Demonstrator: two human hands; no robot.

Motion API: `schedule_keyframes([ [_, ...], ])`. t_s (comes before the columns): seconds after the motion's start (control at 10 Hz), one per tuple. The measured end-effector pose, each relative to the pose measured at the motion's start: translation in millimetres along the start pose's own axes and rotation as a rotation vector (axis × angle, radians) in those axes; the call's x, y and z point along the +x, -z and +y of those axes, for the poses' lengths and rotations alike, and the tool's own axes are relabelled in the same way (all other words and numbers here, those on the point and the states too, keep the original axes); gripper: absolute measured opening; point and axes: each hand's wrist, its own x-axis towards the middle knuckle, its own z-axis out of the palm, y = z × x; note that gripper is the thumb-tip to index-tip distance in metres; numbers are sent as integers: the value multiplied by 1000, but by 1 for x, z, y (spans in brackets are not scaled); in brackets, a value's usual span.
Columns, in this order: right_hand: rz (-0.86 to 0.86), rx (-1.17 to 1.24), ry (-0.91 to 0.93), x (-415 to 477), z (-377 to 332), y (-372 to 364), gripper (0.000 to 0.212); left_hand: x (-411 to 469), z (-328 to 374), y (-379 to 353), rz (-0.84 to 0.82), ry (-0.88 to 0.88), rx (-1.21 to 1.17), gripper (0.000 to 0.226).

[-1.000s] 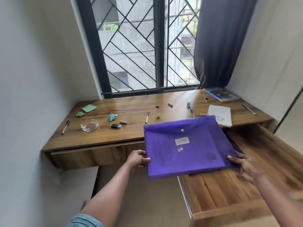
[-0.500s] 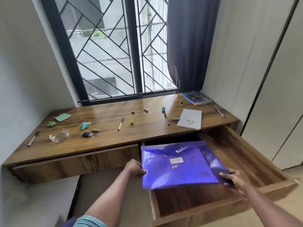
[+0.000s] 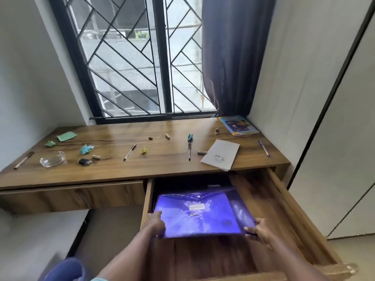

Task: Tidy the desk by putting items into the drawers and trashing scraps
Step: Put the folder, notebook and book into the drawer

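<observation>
Folder: position changed. One second ago it was held tilted above the front of the open drawer, level with the desk top. Half a second ago it had dropped to just over the drawer. It now sits low inside the drawer, toward the drawer's back. Its far edge reaches into the shadow where the drawer runs under the desk top. Whether it rests flat on the drawer floor cannot be told, since the near edge may be slightly raised.

Meaning for the task: the first item is nearly stowed, and release is the likely remaining step for it. A notebook, several pens and paper scraps lie on the desk top, above and behind the drawer, so most of the tidying is not yet done.

Hand pose: both arms reach forward and down into the drawer.
- Left hand: at the folder's near left corner, fingers curled on the edge, grasping it.
- Right hand: at the folder's near right corner, pinching it between thumb and fingers.

Neither hand has let go.
</observation>
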Motion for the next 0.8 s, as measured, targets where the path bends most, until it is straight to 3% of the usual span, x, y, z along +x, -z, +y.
schedule_keyframes([
  [0.1,-44,-135,95,8,-11,-4,41,4,14,-4,-18,-16,84,81],
  [0.2,-177,-285,83,21,-17,-11,42,12,26,-10,-14,-30,145,91],
  [0.3,-40,-611,107,67,-14,-19,51,31,32,-20,-32,4,259,121],
  [0.4,19,-864,163,109,-7,-23,67,49,33,-27,-45,-9,477,120],
  [0.5,-9,-1008,230,105,-22,-28,65,61,32,-32,-48,-43,577,92],
  [0.6,-28,-1181,293,109,-28,-32,76,66,36,-35,-71,13,589,79],
  [0.8,-104,-1284,283,123,-43,-27,96,74,76,-35,-227,219,646,78],
])
